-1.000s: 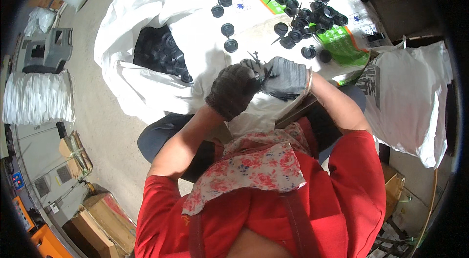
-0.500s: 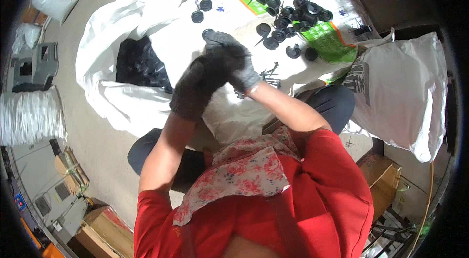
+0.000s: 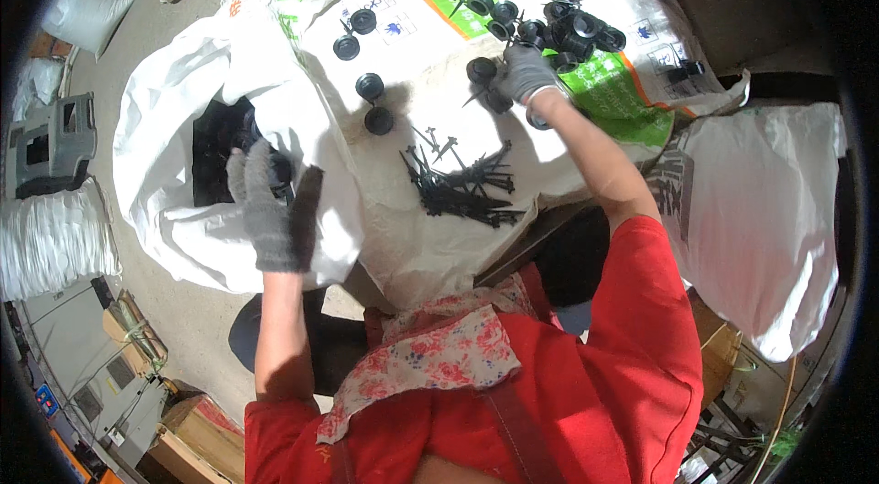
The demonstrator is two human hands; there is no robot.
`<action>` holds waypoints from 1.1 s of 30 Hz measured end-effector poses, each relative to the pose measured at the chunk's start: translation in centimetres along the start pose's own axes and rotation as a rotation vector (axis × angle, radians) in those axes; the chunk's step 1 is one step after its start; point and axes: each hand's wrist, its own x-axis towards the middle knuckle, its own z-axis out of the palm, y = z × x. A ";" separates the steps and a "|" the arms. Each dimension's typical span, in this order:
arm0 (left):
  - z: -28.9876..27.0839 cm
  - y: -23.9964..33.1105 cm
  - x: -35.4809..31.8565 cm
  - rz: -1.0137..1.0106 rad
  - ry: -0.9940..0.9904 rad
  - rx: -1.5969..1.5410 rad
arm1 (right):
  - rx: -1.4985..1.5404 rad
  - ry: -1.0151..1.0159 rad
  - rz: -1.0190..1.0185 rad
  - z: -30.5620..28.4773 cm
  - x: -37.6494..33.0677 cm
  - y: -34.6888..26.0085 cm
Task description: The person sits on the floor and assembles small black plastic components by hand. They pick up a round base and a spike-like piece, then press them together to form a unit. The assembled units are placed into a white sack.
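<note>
Gloved in grey, my left hand (image 3: 265, 209) reaches over the mouth of a white woven sack (image 3: 151, 182) on the left. Its fingers are stretched out and apart, above black round parts (image 3: 215, 141) inside. My right hand (image 3: 528, 75), also gloved, is at the near left side of a pile of black round caps (image 3: 577, 31). Its fingers are bent together on a cap there; the fingertips are partly hidden. Thin black pin-like pieces (image 3: 467, 186) lie in a heap between my hands. Two joined caps (image 3: 370, 87) lie left of the middle, with another pair (image 3: 346, 46) farther back.
A white sack with green and orange bands (image 3: 627, 90) covers the work surface. Another white bag (image 3: 760, 209) stands at the right. Grey plastic cases (image 3: 64, 141), a stack of white sacks (image 3: 59, 232) and cardboard boxes (image 3: 197, 438) stand around me.
My hands were together over the middle and have parted. The left moved to the sack's mouth, the right to the cap pile. The heap of thin black pieces has come fully into sight.
</note>
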 end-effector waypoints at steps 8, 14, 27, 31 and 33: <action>2.5 0.9 0.5 0.133 -0.131 -0.046 | 0.395 0.289 1.050 2.4 8.1 13.2; 3.5 1.3 0.8 0.096 -0.214 -0.117 | 0.246 0.288 0.995 1.9 8.7 11.2; 2.3 3.0 -1.1 0.201 -0.158 -0.117 | 0.585 -0.360 -0.218 6.6 -3.9 -1.7; 1.9 2.8 -2.4 0.197 -0.166 -0.293 | 0.617 -0.415 -0.340 -0.3 -11.1 -7.4; 2.3 2.5 -2.9 0.014 -0.376 -0.565 | 0.529 -0.226 -0.440 -1.0 -13.4 -7.9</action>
